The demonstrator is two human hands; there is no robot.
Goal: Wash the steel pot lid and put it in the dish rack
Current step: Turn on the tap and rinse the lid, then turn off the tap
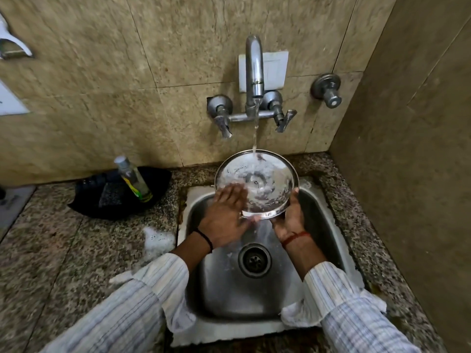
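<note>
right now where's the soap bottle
The clear soap bottle stands on the counter left of the sink, leaning on a black cloth at the wall.

steel pot lid (265, 182), tilted, wet (underside up)

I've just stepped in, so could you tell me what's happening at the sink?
A person is rinsing the steel pot lid under the running tap, over the sink. The right hand grips the lid's lower edge, tilting it into the stream, while the left hand lies flat on its surface, rubbing it. No dish rack is in view.
</note>
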